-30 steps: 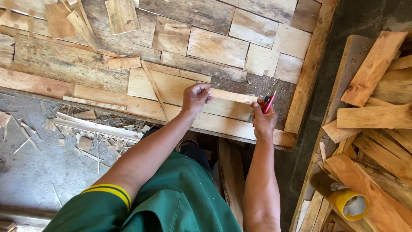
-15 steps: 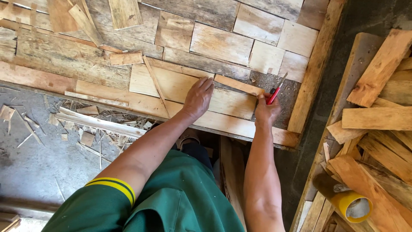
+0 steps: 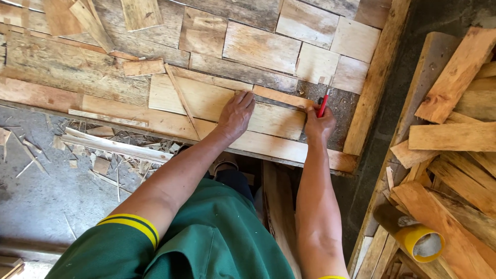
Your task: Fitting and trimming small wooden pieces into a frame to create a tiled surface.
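Observation:
My left hand presses flat on a pale wooden tile, its fingertips against the left end of a narrow orange-brown wood strip. My right hand holds a red pen-like tool with its tip at the strip's right end. The strip lies slanted across a pale tile inside a wood-framed panel laid with several flat wooden pieces.
A pile of rough wooden offcuts lies at the right, with a roll of yellow tape in front of it. Splinters and thin slats litter the grey concrete floor at the left. A plank runs under my arms.
The narrow strip has shifted up onto the pale tile. My left hand moved from gripping it to pressing flat at its left end, and my right hand brought the red tool to its right end.

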